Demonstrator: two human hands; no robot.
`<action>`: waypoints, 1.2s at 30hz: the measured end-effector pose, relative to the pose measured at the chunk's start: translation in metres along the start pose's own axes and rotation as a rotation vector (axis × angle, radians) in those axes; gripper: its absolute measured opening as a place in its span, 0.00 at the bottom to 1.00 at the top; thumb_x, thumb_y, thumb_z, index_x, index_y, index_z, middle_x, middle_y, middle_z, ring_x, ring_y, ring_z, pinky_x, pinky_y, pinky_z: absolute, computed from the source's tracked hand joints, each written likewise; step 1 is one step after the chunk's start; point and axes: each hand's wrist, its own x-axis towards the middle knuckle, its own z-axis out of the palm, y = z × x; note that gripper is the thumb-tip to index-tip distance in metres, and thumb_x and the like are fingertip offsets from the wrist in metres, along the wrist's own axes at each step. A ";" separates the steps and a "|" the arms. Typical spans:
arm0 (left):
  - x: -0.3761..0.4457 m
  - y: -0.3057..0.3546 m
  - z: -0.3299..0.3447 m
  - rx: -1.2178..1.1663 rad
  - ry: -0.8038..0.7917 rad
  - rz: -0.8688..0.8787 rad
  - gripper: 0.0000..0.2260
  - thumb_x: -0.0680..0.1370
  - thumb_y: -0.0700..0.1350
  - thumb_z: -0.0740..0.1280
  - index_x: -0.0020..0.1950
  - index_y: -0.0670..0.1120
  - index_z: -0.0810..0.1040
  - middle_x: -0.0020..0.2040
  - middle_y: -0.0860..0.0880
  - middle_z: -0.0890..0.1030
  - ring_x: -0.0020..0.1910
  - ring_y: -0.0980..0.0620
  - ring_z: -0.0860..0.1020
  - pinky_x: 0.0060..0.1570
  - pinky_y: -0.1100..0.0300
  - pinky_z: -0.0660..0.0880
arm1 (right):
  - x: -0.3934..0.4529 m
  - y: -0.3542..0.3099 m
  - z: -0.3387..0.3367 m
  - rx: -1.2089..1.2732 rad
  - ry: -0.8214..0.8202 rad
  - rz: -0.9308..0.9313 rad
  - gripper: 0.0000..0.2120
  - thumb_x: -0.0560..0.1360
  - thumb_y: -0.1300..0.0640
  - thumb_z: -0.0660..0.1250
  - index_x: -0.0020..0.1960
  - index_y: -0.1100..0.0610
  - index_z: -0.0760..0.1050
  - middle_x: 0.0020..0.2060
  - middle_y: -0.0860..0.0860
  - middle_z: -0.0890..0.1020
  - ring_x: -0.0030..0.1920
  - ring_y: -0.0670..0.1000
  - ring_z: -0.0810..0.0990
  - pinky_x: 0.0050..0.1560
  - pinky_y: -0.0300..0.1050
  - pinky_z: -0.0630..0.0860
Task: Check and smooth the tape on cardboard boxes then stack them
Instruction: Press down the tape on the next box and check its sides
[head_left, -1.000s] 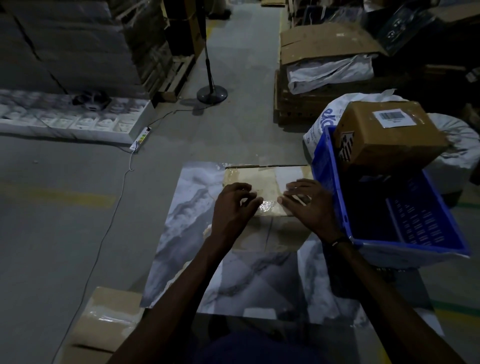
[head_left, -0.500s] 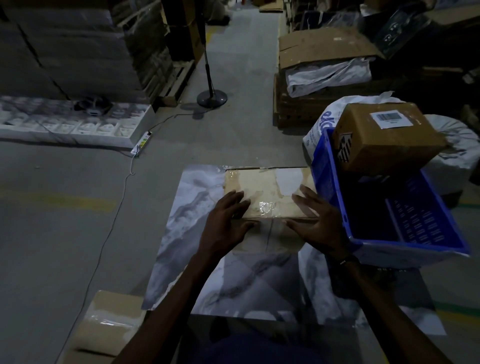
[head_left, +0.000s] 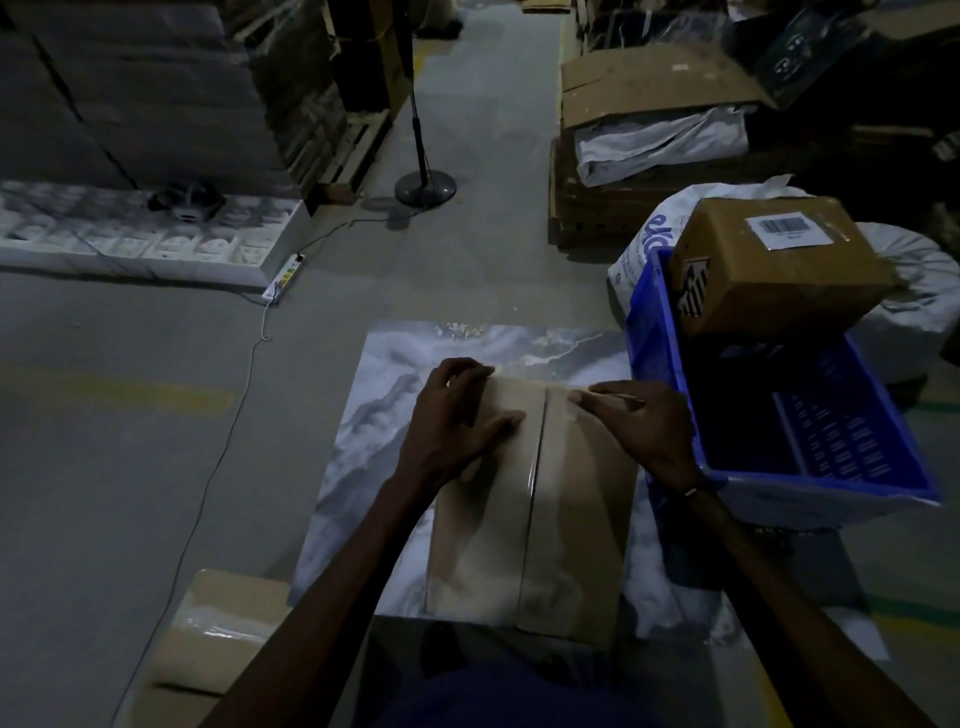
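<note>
**Both hands on the box, seam facing up**

The cardboard box (head_left: 530, 499) lies on the marble-patterned board (head_left: 384, 395), long face up, with a glossy strip of tape (head_left: 535, 467) running down its centre seam, right between the two hands. The left hand (head_left: 457, 421) takes the far left corner: fingers curled over the far edge, thumb laid flat along the top toward the seam. So that hand is closed round the corner, and my read is that it anchors the box so it cannot skid on the slick board. The right hand (head_left: 641, 426) mirrors it on the other side of the seam, fingers bent over the far right edge, palm bearing down on the flap. Both hands are clamped on the box, neither one free.

Why the seam sits between them? It looks like the tape is set up for checking, with the thumbs just beside it and ready to press along it. The light is dim, so whether the tape has bubbles or lifted ends I cannot tell.

Just right of the right hand stands a blue crate (head_left: 675, 415) with a labelled box (head_left: 779, 270) propped on its far rim. Below the left forearm, off the board, sits another taped box (head_left: 218, 629), perhaps the start of the stack.
</note>
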 end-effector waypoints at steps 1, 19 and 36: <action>-0.004 -0.004 0.004 -0.005 -0.029 0.004 0.31 0.69 0.61 0.80 0.66 0.48 0.79 0.65 0.51 0.73 0.63 0.55 0.74 0.58 0.63 0.76 | 0.000 0.007 0.005 -0.007 0.003 0.043 0.23 0.66 0.27 0.73 0.49 0.43 0.86 0.44 0.39 0.86 0.49 0.41 0.84 0.54 0.39 0.78; -0.045 -0.070 0.069 0.136 -0.168 -0.159 0.38 0.69 0.70 0.73 0.72 0.50 0.73 0.82 0.44 0.52 0.81 0.38 0.50 0.74 0.33 0.62 | 0.000 0.066 0.077 0.018 -0.031 -0.096 0.30 0.73 0.45 0.73 0.71 0.56 0.75 0.73 0.50 0.72 0.73 0.50 0.71 0.73 0.52 0.69; -0.105 -0.057 0.075 0.411 -0.422 -0.097 0.23 0.81 0.64 0.62 0.74 0.57 0.73 0.79 0.44 0.64 0.80 0.41 0.58 0.75 0.33 0.51 | -0.076 0.055 0.103 -0.279 -0.240 -0.109 0.18 0.81 0.52 0.68 0.70 0.49 0.76 0.78 0.51 0.67 0.81 0.52 0.56 0.79 0.53 0.53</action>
